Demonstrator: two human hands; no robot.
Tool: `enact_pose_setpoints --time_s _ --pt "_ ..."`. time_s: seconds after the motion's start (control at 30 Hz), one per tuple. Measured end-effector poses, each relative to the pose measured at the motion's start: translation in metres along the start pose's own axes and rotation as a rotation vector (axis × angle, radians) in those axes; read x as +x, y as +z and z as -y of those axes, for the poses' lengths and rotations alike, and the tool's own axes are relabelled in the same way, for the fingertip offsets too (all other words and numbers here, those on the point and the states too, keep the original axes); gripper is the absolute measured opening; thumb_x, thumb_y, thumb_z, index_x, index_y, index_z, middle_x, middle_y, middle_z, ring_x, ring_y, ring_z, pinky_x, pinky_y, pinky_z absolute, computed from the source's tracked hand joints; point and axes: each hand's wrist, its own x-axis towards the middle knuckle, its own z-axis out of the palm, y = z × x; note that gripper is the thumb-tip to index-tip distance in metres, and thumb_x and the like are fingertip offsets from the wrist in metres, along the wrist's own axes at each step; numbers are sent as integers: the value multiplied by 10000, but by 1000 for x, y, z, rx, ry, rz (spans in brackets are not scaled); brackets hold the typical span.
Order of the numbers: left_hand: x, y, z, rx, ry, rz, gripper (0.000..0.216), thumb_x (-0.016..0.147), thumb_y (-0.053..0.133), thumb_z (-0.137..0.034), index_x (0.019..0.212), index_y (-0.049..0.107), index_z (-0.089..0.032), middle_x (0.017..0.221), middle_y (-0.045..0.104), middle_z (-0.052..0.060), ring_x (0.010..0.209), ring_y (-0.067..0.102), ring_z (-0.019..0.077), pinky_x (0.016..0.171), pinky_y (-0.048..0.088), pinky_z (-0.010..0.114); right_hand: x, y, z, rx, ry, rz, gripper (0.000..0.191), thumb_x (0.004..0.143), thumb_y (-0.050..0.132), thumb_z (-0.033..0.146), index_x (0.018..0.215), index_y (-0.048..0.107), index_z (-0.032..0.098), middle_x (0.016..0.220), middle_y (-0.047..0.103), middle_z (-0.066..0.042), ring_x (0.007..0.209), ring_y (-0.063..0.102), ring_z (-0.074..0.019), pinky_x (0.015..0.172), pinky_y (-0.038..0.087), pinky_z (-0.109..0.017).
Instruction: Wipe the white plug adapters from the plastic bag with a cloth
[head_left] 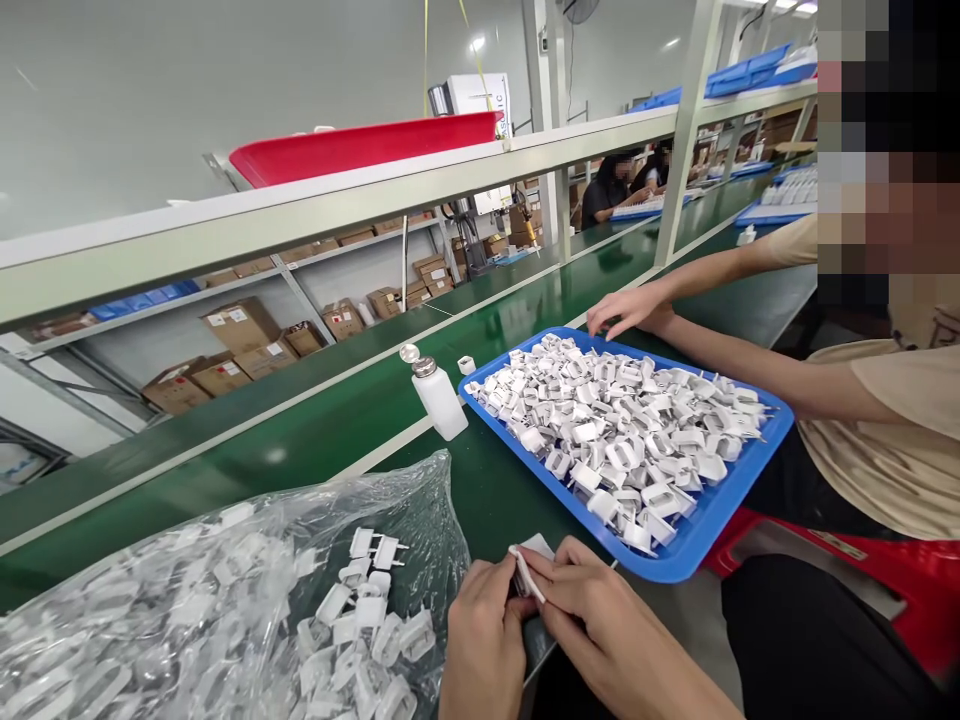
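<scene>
Gripping a small white plug part [534, 562] at the near edge of the green worktop [480, 480].
Pinching it between left hand [484, 640] and right hand [600, 630], fingers of both closed on it, between the clear bag of parts [225, 600] and the blue tray [697, 530], near a white bottle [439, 398].

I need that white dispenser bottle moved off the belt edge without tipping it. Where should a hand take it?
Grip the white bottle around its body, below the metal pump top. Come from the near left side: the blue tray crowds its right, and its flipped-open lid offers no firm hold. It stands upright, so a side wrap probably keeps it steady.
</scene>
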Motion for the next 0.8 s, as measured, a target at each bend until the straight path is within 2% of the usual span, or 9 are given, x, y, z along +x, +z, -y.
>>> enact_pose_setpoints --time_s 0.13,0.33,0.47,0.6,0.7,0.8 --pt "1 1 1 27 -39 -28 472 825 470 -35 1180 750 -174 926 750 90 905 713 224 841 580 305 4 6 -3 -2 -15 -77 314 1031 400 141 761 540 222 925 657 39 859 501 -147 730 426 -277" --pt "-8 7 11 -25 -26 -116 501 760 470 -33 1103 785 -217 932 769 82 868 731 223 778 598 296 -5 7 -5 -91 -50 -88 303 1004 444 126 726 531 211 841 657 24 858 530 -149 679 395 -270" --pt "-15 7 14 -36 -14 -181 468 715 506 -57 1039 797 -228 898 776 72 840 734 239 796 600 329 -6 9 1 -202 -69 -51 277 981 465 122 771 619 218 821 694 5 869 586 -172 662 449 -266" --pt "-16 5 13 -69 -15 -202 493 720 472 -52 1035 801 -239 919 787 64 846 747 220 780 595 310 -6 16 8 -344 -89 18 229 894 507 79 887 718 169 892 760 -55 835 640 -231 738 526 -343" --pt "-15 2 13 -102 -27 -207 499 736 475 -70 1058 800 -268 958 798 40 867 757 203 798 588 299 -17 17 5 -321 -93 18 263 853 530 65 969 744 162 852 762 -62 832 674 -222 685 528 -293" --pt "-15 -1 13 -124 -67 -185 454 715 557 -112 1056 803 -283 923 788 13 806 741 193 776 579 290 -35 8 -2 -211 -22 -41 261 894 507 106 881 739 226 864 751 -40 846 698 -192 644 520 -238"
